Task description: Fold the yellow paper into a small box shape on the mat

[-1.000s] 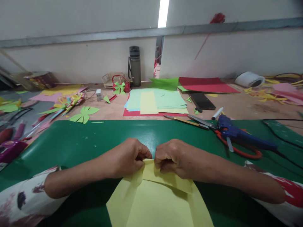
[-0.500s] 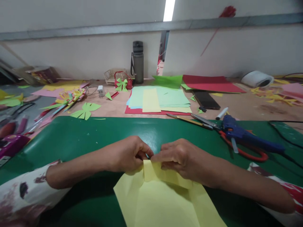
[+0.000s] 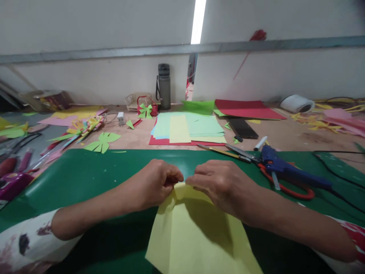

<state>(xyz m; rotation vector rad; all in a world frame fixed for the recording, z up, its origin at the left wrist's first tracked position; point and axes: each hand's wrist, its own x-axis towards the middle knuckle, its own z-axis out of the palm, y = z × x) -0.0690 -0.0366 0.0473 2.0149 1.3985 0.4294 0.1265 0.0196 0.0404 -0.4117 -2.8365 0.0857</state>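
The yellow paper (image 3: 199,243) lies at the lower centre of the frame over the green mat (image 3: 94,171). Its long axis runs up the picture, leaning slightly left; the narrow, folded end points up toward the paper stack (image 3: 205,127) at the frame's centre, and the wider end runs off the bottom edge. A lengthwise crease marks its left side. The left hand (image 3: 155,184) pinches the top left corner, fingers narrow. The right hand's (image 3: 225,186) fingers touch the top edge, close together; their grip cannot be told.
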